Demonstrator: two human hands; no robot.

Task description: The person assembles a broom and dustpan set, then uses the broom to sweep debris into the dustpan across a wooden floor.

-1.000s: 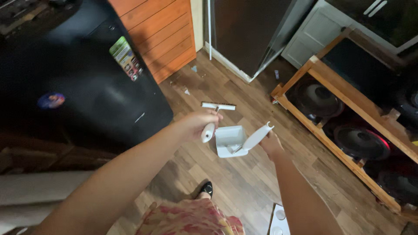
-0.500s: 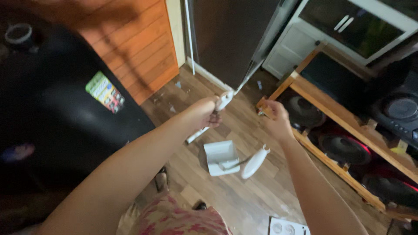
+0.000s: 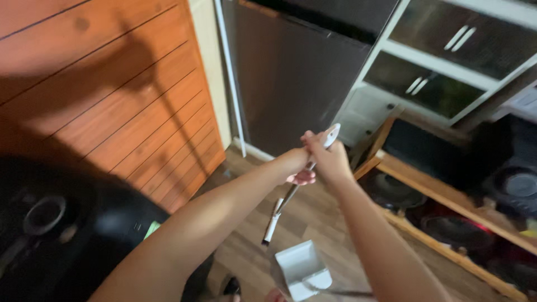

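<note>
In front of the chest, above the wood floor (image 3: 313, 215), a long-handled white brush (image 3: 291, 190) hangs steeply, its white grip end up near the fingers and its narrow head pointing down toward the floor. The right hand (image 3: 327, 159) is wrapped around the top of the handle, fingers closed tight on it. The left hand (image 3: 295, 165) sits just below and touching it, fingers curled about the metal shaft, so both hands grip the one tool. Below them, the white dustpan (image 3: 302, 269) lies on the floor with its open mouth up and its own long handle trailing off to the right, held by no one. The step in hand looks like getting the brush gripped and aligned for sweeping. Bringing the head down to the boards beside the pan would call for lowering both arms together and tilting the shaft. Around stand a wood-panelled wall (image 3: 112, 100), a dark cabinet door (image 3: 291, 84) and a low wooden rack (image 3: 442, 196).
</note>
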